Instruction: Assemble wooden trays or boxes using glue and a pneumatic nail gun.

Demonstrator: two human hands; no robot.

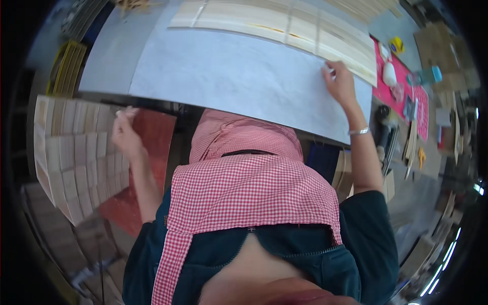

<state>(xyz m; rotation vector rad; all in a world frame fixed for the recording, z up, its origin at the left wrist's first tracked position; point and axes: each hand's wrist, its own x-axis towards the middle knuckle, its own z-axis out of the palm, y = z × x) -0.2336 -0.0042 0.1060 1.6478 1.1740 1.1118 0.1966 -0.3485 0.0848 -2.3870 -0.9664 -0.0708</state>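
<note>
My right hand (339,86) is over the right part of the white tabletop (229,76), close to the near edge of a row of pale wooden boards (244,23). Its fingers are curled in, and a small whitish bit shows between them, too small to name. Off the table's left end, my left hand (127,133) is raised beside stacked pale wooden boxes (81,152). Its fingertips are drawn together and slightly blurred; whatever they may hold cannot be made out. Neither hand touches the boards.
A reddish-brown board (155,147) stands below my left hand. To the right, a pink cloth (391,76) bears a white bottle (389,74). A teal-capped bottle (424,76), a yellow tape roll (396,44) and cardboard boxes (439,43) lie beyond. A yellow crate (66,68) stands far left.
</note>
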